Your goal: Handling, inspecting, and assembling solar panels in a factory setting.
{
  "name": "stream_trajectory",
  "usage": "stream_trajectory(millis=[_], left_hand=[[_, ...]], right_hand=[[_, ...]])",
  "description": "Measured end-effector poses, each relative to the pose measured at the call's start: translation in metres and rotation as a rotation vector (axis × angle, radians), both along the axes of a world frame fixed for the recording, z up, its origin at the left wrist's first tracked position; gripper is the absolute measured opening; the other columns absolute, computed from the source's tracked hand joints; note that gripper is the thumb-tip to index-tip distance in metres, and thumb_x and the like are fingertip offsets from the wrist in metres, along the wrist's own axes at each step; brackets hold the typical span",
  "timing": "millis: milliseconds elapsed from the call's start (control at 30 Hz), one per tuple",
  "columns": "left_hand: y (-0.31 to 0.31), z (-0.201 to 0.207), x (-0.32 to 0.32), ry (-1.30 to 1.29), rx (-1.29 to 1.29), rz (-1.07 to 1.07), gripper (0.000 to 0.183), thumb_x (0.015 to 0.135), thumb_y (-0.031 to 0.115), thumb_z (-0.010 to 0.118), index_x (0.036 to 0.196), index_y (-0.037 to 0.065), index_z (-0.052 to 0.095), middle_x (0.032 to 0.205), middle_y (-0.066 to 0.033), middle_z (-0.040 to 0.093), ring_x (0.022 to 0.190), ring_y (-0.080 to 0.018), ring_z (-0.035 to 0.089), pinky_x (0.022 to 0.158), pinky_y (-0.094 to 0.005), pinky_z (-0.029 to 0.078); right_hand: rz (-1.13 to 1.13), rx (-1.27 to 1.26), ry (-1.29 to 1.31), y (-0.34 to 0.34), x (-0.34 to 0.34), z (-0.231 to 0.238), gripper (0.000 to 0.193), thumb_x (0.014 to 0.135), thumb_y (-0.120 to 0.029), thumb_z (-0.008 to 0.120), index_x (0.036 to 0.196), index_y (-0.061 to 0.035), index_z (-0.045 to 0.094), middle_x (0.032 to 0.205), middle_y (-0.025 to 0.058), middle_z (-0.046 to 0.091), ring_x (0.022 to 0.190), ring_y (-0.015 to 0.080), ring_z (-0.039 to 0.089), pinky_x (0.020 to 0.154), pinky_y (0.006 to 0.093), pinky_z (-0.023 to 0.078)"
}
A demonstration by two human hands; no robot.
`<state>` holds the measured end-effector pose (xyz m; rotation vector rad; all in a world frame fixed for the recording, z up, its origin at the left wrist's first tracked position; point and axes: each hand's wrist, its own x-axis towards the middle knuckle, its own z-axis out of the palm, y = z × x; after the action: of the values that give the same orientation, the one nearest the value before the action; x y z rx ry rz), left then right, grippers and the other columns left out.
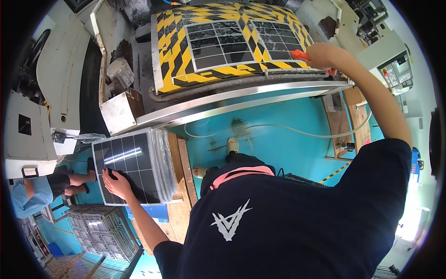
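My left hand (117,184) lies with its fingers apart on the front sheet of a stack of dark panels (141,179), each divided by pale lines into rectangles. The stack leans tilted at my left, its light edges showing on the right side. My right hand (325,56) reaches far out over the machine bed and is closed around an orange-red tool (299,55) that looks like an air gun; my fingers cover most of it. Below it lies a gridded dark panel (277,42), wet or streaked, with a similar panel (218,44) to its left. Both are framed by yellow-and-black striped tape (174,83).
A metal rail (241,98) runs along the machine's front. A pale hose (297,132) curves over the turquoise floor. The stack rests by a wooden stand (183,162). A control panel (398,69) stands at right. Another person's legs (79,179) show at left, near stacked grey frames (100,232).
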<state>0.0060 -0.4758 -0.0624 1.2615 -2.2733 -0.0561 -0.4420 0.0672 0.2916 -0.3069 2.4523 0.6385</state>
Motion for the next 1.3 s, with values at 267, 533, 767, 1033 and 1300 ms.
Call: stream_trajectory(millis=[267, 533, 767, 1033, 1300], left_hand=[[-0.002, 0.0, 0.001, -0.017, -0.021, -0.02, 0.038, 0.103, 0.029, 0.054, 0.134, 0.009, 0.064, 0.146, -0.0067, 0.061, 0.138, -0.0283, 0.053, 0.118, -0.0483, 0.035], [-0.003, 0.0, 0.001, -0.038, -0.016, -0.013, 0.039, 0.104, 0.029, 0.053, 0.135, 0.008, 0.063, 0.147, -0.0079, 0.06, 0.138, -0.0292, 0.053, 0.117, -0.0487, 0.036], [-0.005, -0.001, 0.003, -0.032, -0.007, -0.036, 0.04, 0.104, 0.028, 0.053, 0.136, 0.007, 0.063, 0.147, -0.009, 0.059, 0.137, -0.0294, 0.053, 0.117, -0.0483, 0.036], [-0.004, -0.001, 0.002, -0.032, -0.009, -0.03, 0.039, 0.104, 0.028, 0.053, 0.134, 0.007, 0.064, 0.147, -0.0085, 0.059, 0.137, -0.0293, 0.053, 0.117, -0.0468, 0.037], [-0.005, -0.001, 0.002, -0.034, -0.009, -0.026, 0.039, 0.104, 0.028, 0.053, 0.134, 0.008, 0.064, 0.147, -0.0078, 0.06, 0.137, -0.0292, 0.053, 0.116, -0.0467, 0.037]], right_hand=[[-0.133, -0.014, 0.079, 0.061, -0.005, -0.007, 0.026, 0.094, -0.009, 0.049, 0.098, 0.0121, 0.064, 0.073, 0.0201, 0.069, 0.057, 0.0294, 0.071, 0.051, 0.0401, 0.06], [-0.198, -0.026, 0.184, 0.122, -0.009, -0.012, 0.036, 0.103, -0.021, 0.055, 0.095, 0.0132, 0.065, 0.077, 0.0217, 0.069, 0.058, 0.0337, 0.072, 0.045, 0.0406, 0.06], [-0.218, -0.091, 0.207, 0.168, -0.016, -0.025, 0.04, 0.104, -0.023, 0.056, 0.093, 0.015, 0.064, 0.081, 0.0246, 0.069, 0.055, 0.0362, 0.071, 0.043, 0.0422, 0.059], [-0.276, -0.111, 0.256, 0.212, -0.03, -0.046, 0.03, 0.103, -0.018, 0.052, 0.105, 0.0103, 0.06, 0.077, 0.0226, 0.068, 0.054, 0.035, 0.07, 0.04, 0.0415, 0.059], [-0.317, -0.208, 0.276, 0.218, -0.031, -0.051, 0.035, 0.103, -0.018, 0.054, 0.099, 0.0152, 0.066, 0.079, 0.026, 0.07, 0.053, 0.0356, 0.07, 0.044, 0.0426, 0.059]])
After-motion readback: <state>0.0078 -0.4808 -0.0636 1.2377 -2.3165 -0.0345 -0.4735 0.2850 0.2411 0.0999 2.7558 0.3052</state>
